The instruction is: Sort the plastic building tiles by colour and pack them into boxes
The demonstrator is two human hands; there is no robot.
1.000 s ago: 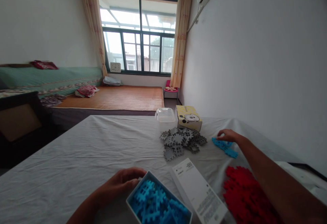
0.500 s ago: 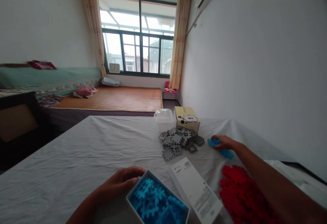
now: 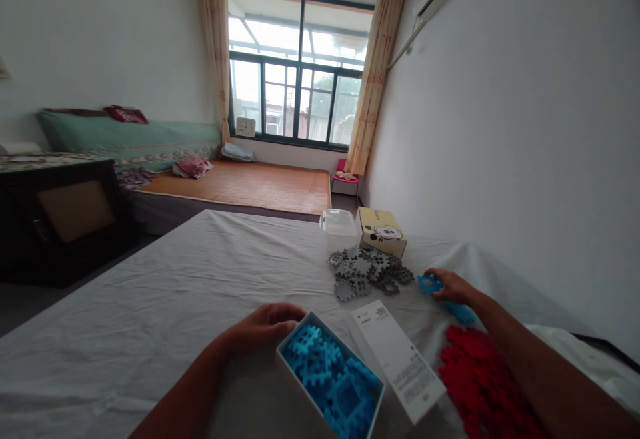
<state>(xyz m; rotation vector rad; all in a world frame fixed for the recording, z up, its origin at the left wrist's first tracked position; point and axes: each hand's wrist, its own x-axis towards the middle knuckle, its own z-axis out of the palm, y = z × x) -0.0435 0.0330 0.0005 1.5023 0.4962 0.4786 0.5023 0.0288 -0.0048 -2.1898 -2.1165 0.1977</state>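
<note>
My left hand [image 3: 267, 327] grips the upper left corner of an open white box [image 3: 294, 377], which is full of blue interlocking toy pieces [image 3: 345, 389]. My right hand [image 3: 454, 285] reaches across to the right side and pinches a blue notched piece [image 3: 428, 283] between thumb and fingers. Just below that hand, another blue piece [image 3: 463, 314] lies on the cloth, partly hidden by the wrist. Beside the box is a white printed lid or second box [image 3: 393, 359]. A heap of red notched pieces [image 3: 475, 375] is partly covered by my right forearm.
Grey notched pieces [image 3: 367, 267] are heaped toward the table's far side. Behind them stand a clear plastic container [image 3: 339, 225] and a yellow cartoon box [image 3: 383, 232]. A white cloth [image 3: 175, 312] covers the table. Beyond are a bed [image 3: 260, 185] and a dark cabinet [image 3: 75, 212].
The view has turned left, so everything sits farther right in the picture. My right hand still pinches the blue piece in nearly the same spot; my left hand stays on the box.
</note>
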